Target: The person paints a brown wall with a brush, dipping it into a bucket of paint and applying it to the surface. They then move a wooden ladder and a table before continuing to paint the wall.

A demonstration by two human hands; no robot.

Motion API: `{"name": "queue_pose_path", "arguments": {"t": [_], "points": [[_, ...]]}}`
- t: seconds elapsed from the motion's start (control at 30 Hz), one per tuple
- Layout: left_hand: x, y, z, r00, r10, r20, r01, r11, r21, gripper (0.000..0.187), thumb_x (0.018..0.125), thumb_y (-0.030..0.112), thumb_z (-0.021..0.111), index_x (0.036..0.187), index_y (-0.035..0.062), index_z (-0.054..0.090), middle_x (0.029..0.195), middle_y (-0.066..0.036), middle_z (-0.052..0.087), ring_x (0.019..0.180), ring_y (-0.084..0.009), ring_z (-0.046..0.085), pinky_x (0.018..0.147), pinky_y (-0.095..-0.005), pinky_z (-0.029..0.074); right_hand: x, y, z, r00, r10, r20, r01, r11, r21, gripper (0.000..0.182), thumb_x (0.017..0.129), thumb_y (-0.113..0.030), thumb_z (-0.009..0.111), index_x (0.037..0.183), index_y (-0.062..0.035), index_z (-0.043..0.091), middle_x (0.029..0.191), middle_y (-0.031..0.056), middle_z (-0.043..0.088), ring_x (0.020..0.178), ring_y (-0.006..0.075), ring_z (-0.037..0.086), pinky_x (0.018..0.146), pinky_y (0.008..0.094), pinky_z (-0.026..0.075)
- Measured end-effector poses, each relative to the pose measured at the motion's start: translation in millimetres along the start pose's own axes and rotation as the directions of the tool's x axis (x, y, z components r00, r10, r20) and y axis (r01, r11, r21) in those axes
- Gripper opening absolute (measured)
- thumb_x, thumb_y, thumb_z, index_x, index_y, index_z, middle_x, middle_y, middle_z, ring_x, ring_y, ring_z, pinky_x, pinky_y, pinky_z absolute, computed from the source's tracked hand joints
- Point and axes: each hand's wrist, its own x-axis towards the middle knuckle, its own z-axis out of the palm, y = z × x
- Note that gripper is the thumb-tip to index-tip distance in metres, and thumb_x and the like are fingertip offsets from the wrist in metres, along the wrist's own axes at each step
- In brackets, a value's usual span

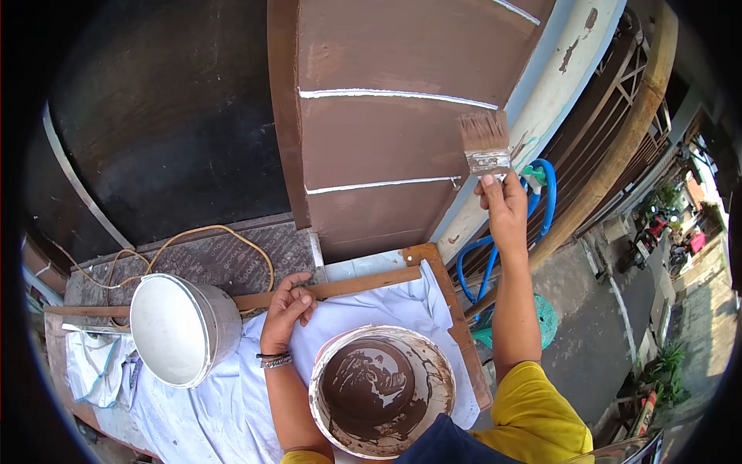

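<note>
In my right hand (504, 203) is a wide paintbrush (485, 143), held by its handle with the bristles upward and coated in brown. The brush overlaps the right edge of a brown wall panel (379, 139) crossed by white lines. My left hand (291, 309) hovers beside a wooden strip, fingers loosely curled and apart, holding nothing. Below and between my arms stands a bucket (448, 379) with brown paint (371, 383) inside and smears around its rim. A white cloth (209, 417) lies under the bucket.
A second, white bucket (174, 329) stands at the left on the cloth-covered table. A yellow cord (232, 230) loops behind it. Blue hose (550, 197) hangs beside a peeling pale post (560, 73). A bamboo pole (634, 147) runs along the railing at right, above the street.
</note>
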Motion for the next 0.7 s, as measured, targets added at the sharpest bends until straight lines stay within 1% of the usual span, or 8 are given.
{"name": "queue_pose_path", "arguments": {"t": [0.1, 0.17, 0.27, 0.37, 0.53, 0.63, 0.67, 0.7], "points": [[7, 16, -9, 1.0, 0.014, -0.023, -0.013, 0.998, 0.054, 0.046, 0.097, 0.016, 0.065, 0.137, 0.0005, 0.05, 0.083, -0.006, 0.066, 0.063, -0.008, 0.056, 0.05, -0.021, 0.043, -66, 37, 21, 0.947, 0.311, 0.078, -0.317, 0.87, 0.377, 0.019, 0.103, -0.026, 0.059, 0.104, -0.0072, 0.061, 0.083, 0.0023, 0.063, 0.061, 0.0068, 0.053, 0.049, 0.0199, 0.039], [5, 8, -3, 0.999, 0.028, -0.038, -0.026, 0.998, 0.05, 0.043, 0.098, 0.016, 0.064, 0.135, 0.0, 0.051, 0.083, -0.006, 0.066, 0.062, -0.0079, 0.056, 0.049, -0.0207, 0.042, -107, 42, 9, 0.878, 0.453, 0.155, -0.476, 0.791, 0.385, 0.02, 0.102, -0.027, 0.06, 0.105, -0.0071, 0.06, 0.082, 0.0024, 0.063, 0.061, 0.0068, 0.054, 0.047, 0.0199, 0.039], [1, -7, -1, 0.994, 0.088, -0.061, -0.087, 0.996, 0.02, 0.038, 0.099, 0.015, 0.062, 0.133, -0.0004, 0.052, 0.083, -0.006, 0.066, 0.062, -0.0089, 0.057, 0.049, -0.0209, 0.044, -163, 37, -17, 0.831, 0.525, 0.182, -0.538, 0.678, 0.501, 0.024, 0.101, -0.028, 0.063, 0.108, -0.006, 0.059, 0.081, 0.0034, 0.063, 0.062, 0.0081, 0.055, 0.046, 0.0209, 0.04], [3, -11, -4, 0.983, 0.148, -0.109, -0.151, 0.988, -0.019, 0.036, 0.101, 0.016, 0.06, 0.132, -0.0002, 0.053, 0.083, -0.007, 0.066, 0.062, -0.0101, 0.058, 0.051, -0.0218, 0.047, -213, 27, -54, 0.742, 0.58, 0.337, -0.644, 0.475, 0.601, 0.023, 0.101, -0.028, 0.063, 0.108, -0.0065, 0.059, 0.08, 0.0041, 0.061, 0.063, 0.0092, 0.054, 0.056, 0.0244, 0.044], [8, -23, -11, 0.983, 0.091, -0.16, -0.055, 0.975, 0.217, 0.037, 0.101, 0.017, 0.061, 0.133, 0.0003, 0.053, 0.085, -0.006, 0.068, 0.067, -0.0116, 0.063, 0.057, -0.0222, 0.051, -295, 27, -85, 0.634, 0.639, 0.435, -0.713, 0.266, 0.649, 0.028, 0.099, -0.031, 0.064, 0.11, -0.0058, 0.059, 0.08, 0.0042, 0.06, 0.062, 0.0127, 0.053, 0.059, 0.0282, 0.045], [-7, -15, 5, 0.969, -0.007, -0.249, 0.01, 1.0, 0.014, 0.037, 0.101, 0.016, 0.061, 0.133, 0.0004, 0.053, 0.091, -0.007, 0.07, 0.076, -0.013, 0.067, 0.066, -0.0246, 0.055, -329, 32, -90, 0.586, 0.639, 0.498, -0.736, 0.162, 0.658, 0.035, 0.098, -0.035, 0.063, 0.112, -0.0029, 0.058, 0.08, 0.0058, 0.06, 0.063, 0.0154, 0.053, 0.06, 0.0321, 0.044], [-20, -7, 4, 0.97, -0.035, -0.24, 0.036, 0.999, -0.002, 0.036, 0.102, 0.014, 0.06, 0.134, 0.0007, 0.053, 0.097, -0.008, 0.07, 0.083, -0.0138, 0.068, 0.074, -0.027, 0.056, -337, 31, -89, 0.566, 0.645, 0.514, -0.741, 0.124, 0.66, 0.035, 0.099, -0.035, 0.063, 0.112, -0.003, 0.058, 0.08, 0.0057, 0.06, 0.063, 0.0154, 0.053, 0.06, 0.0319, 0.044], [-33, -9, -3, 0.96, 0.031, -0.278, -0.011, 0.997, 0.073, 0.036, 0.102, 0.014, 0.06, 0.135, 0.0008, 0.053, 0.098, -0.008, 0.07, 0.084, -0.0134, 0.067, 0.075, -0.0267, 0.056, -343, 33, -89, 0.547, 0.651, 0.527, -0.745, 0.091, 0.661, 0.035, 0.099, -0.036, 0.062, 0.111, -0.0031, 0.057, 0.081, 0.0055, 0.06, 0.063, 0.0154, 0.053, 0.06, 0.0317, 0.044]]}}
